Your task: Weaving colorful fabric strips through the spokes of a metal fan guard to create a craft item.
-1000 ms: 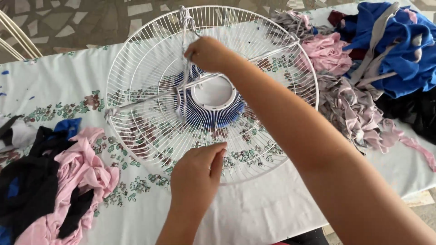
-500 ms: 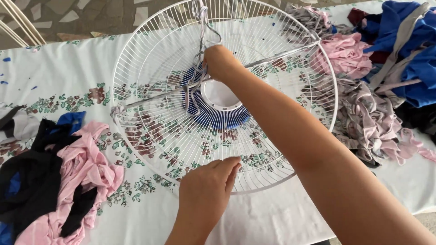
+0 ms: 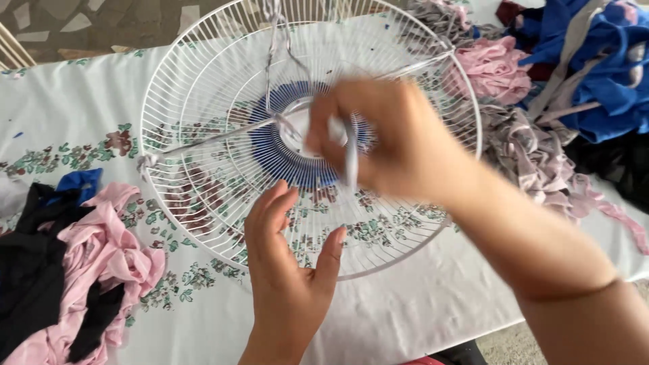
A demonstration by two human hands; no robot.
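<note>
The fan guard [image 3: 203,115] is thin white-coated metal wire, smooth with a slight sheen, and blue cloth strips [image 3: 270,159] are woven matt around its hub. The tabletop [image 3: 405,318] wears a soft white floral-printed cloth, creased. The pink and black rags [image 3: 81,263] and blue and grey scraps [image 3: 595,74] look like matt, limp jersey fabric.

Right hand [image 3: 389,138] smeared by motion blur, hiding part of the blue centre of the wire fan guard [image 3: 203,101]. Guard's top rim and blue cloth pile [image 3: 602,61] cut off by the edge.
</note>
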